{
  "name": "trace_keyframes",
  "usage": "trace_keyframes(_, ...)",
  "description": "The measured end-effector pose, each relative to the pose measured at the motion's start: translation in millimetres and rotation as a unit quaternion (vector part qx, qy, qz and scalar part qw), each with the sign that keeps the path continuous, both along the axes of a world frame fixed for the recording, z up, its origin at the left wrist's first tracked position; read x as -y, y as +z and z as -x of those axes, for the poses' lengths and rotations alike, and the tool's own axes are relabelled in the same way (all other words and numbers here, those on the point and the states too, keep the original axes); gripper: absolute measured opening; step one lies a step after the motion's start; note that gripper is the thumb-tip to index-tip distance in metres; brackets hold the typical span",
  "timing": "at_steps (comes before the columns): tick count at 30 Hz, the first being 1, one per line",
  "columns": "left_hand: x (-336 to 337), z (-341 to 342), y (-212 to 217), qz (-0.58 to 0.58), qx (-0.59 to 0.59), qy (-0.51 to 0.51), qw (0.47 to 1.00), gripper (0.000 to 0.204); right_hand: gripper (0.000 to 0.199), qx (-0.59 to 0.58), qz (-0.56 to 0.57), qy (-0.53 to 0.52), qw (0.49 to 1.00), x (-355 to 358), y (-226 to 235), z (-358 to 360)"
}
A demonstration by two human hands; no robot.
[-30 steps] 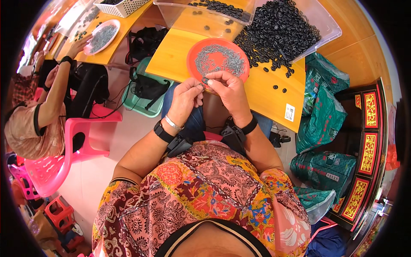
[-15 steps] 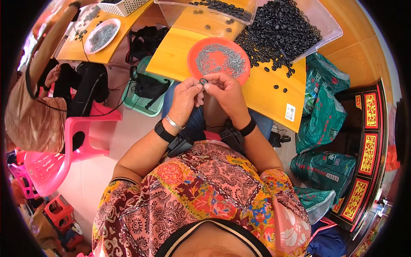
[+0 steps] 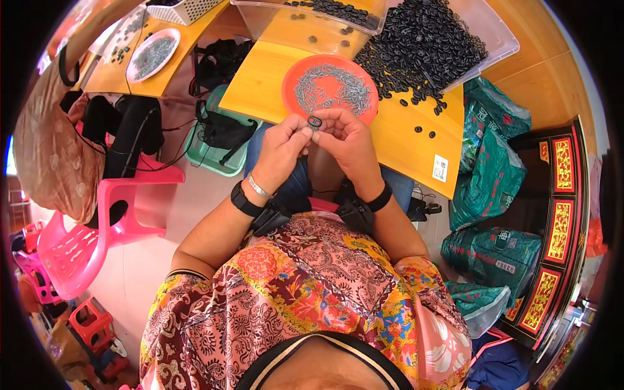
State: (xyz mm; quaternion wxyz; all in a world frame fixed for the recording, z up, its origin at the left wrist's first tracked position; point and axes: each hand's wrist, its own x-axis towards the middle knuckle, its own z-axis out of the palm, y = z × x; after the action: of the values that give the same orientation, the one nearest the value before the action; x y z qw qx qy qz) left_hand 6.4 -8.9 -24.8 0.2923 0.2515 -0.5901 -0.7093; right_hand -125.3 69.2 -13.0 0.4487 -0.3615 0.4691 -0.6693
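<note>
A small black oval buckle-like piece (image 3: 314, 122) is pinched between my two hands, just in front of the red plate. My left hand (image 3: 283, 142) grips it with thumb and forefinger, the other fingers curled under. From the other side, my right hand (image 3: 348, 140) holds it at thumb and fingertips. Beyond them the red plate (image 3: 294, 65) carries a ring of small grey metal pins (image 3: 356, 91). Whether a pin is in my fingers cannot be made out. A big heap of similar black pieces (image 3: 426, 49) lies to the right of the plate.
The heap spills from a clear plastic bin (image 3: 504, 44) onto the yellow table (image 3: 406, 153). Another clear tub (image 3: 263, 19) stands at its back. Green sacks (image 3: 491, 182) line the right side. At left, a co-worker (image 3: 62, 156) sits on a pink chair (image 3: 107, 221) beside another table with a white plate (image 3: 174, 43).
Between my fingers the black piece has turned, so more of its oval face shows. My hands have barely shifted. The co-worker at left has leaned and moved an arm.
</note>
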Motion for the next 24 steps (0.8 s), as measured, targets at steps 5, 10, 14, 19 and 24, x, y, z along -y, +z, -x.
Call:
trace_keyframes(5,-2.6,-1.5,3.7,0.091,0.004,0.011,0.996,0.013,0.03,0.018,-0.016,0.023,0.999,-7.4,11.9,3.3)
trace_keyframes(10,-3.1,-2.6,5.0,0.233,0.005,0.017,0.972,0.023,0.03,0.019,-0.007,0.031,0.999,-12.4,21.2,3.0)
trace_keyframes(14,-5.0,-4.4,10.5,0.266,0.015,0.024,0.964,0.023,0.029,0.02,-0.017,0.037,0.999,-15.9,28.6,1.7)
trace_keyframes(19,-3.8,-4.8,9.6,0.32,-0.007,0.026,0.947,0.024,0.03,0.011,-0.01,0.037,0.999,-18.9,27.6,1.3)
trace_keyframes(24,-5.5,-4.6,8.4,0.274,-0.028,0.012,0.961,0.026,0.032,0.012,0.0,0.044,0.999,-18.7,26.6,2.0)
